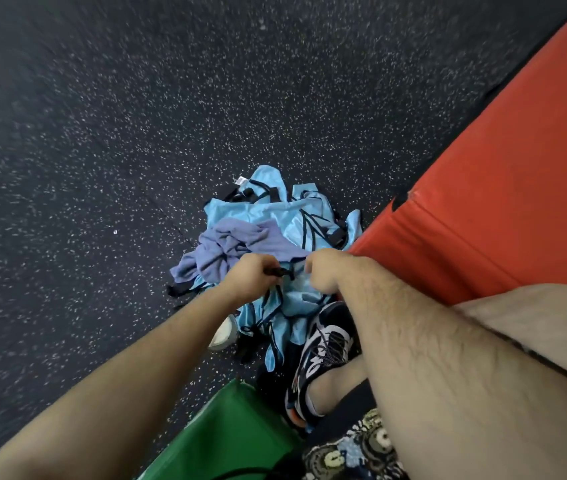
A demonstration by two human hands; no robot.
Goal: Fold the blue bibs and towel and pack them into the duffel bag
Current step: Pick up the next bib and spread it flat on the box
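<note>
A heap of light blue bibs [268, 209] with black trim lies crumpled on the dark speckled floor. A purple-blue towel [240, 244] is bunched on the heap's left side. My left hand [247, 275] grips a black strap of one bib at the near edge of the heap. My right hand [323, 271] is curled on the same bib's blue fabric, a little to the right. That bib hangs down from both hands toward my shoes. A green bag [230, 431] shows at the bottom edge; whether it is the duffel I cannot tell.
A red padded mat [503, 188] runs along the right side, its corner close to the heap. My dark sneaker [323, 348] stands just below the bibs, and a white shoe tip [223, 336] peeks out at their left. Dark speckled floor [136, 133] spreads left and beyond.
</note>
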